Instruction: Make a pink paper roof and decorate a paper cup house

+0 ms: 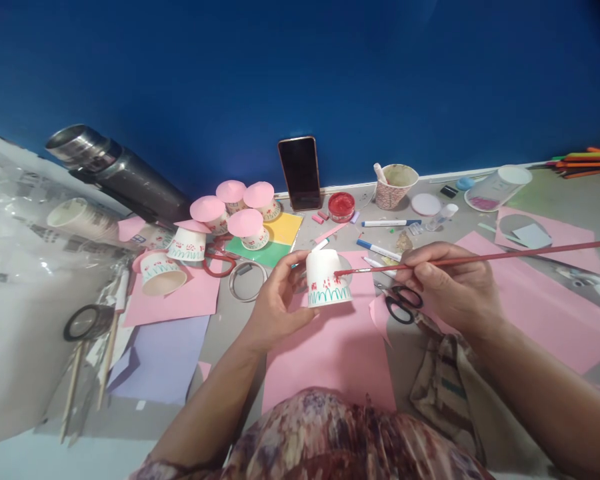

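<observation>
My left hand [281,300] is closed around the side of a white paper cup [323,272], held upside down above a pink sheet [325,360]. Green zigzag strokes run along the cup's rim, with red dabs above them. In my right hand [450,283] is a long red paintbrush [520,255], gripped near its bristle end. Its red-coated tip meets or nearly meets the cup's right side. Behind the cup sits an open pot of red paint [341,205]. Black-handled scissors [404,303] lie just below my right hand.
Several decorated cups with pink paper discs [245,225] stand at the left, near a dark flask [130,177]. A phone [300,173] leans on the blue wall. Markers [390,223], a patterned cup [396,190], a tape roll [247,280] and a cloth [447,390] lie around.
</observation>
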The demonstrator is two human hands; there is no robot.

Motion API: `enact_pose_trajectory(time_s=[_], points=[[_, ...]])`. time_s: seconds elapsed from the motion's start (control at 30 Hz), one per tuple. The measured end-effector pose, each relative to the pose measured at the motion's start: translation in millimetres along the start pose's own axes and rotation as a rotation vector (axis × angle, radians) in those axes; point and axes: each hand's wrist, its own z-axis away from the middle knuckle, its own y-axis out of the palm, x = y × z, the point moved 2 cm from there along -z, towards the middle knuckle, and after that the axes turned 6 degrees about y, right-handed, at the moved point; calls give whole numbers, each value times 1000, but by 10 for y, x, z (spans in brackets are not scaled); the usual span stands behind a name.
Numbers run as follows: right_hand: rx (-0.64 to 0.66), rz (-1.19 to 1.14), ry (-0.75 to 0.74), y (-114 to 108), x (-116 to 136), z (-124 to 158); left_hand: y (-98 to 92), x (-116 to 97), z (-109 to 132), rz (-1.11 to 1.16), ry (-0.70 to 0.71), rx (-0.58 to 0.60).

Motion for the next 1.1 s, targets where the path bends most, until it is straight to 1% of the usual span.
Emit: enact_pose_trajectory(time_s=[0.1,0.17,0.27,0.37,0.47,0.53,0.63,0.7,0.8,0.9,0.97,1.03,1.1], points=[[-65,-21,34,8,41,-13,-2,1,1,23,-1,-1],[-86,-26,36,21,85,-32,1,-8,1,59,-6,-2],[-90,-44,-9,46,147,-63,8,-38,-2,110,-35,-17],[-110,-39,-66,58,154,-70,31,-71,-3,148,-73,-46],[-129,90,-112,47,103,-39,88,-72,9,196,-133,-59],[-60,257,-130,53,58,-13,145,-53,27,237,-170,-48],[175,520,-191,112,11,11,233,-11,59,284,-198,-32],[290,655,-271,159,9,16,279,21,76,292,-203,-33],[311,778,-379,196,44,11,326,66,84,274,-210,0],[301,838,-408,196,74,4,332,85,74,229,-172,86],[308,881,-450,195,74,-1,299,75,66,175,-101,116],[311,926,-529,201,58,-7,240,55,66,89,-35,127],[320,970,-596,214,29,-17,175,34,72,-15,-12,135]])
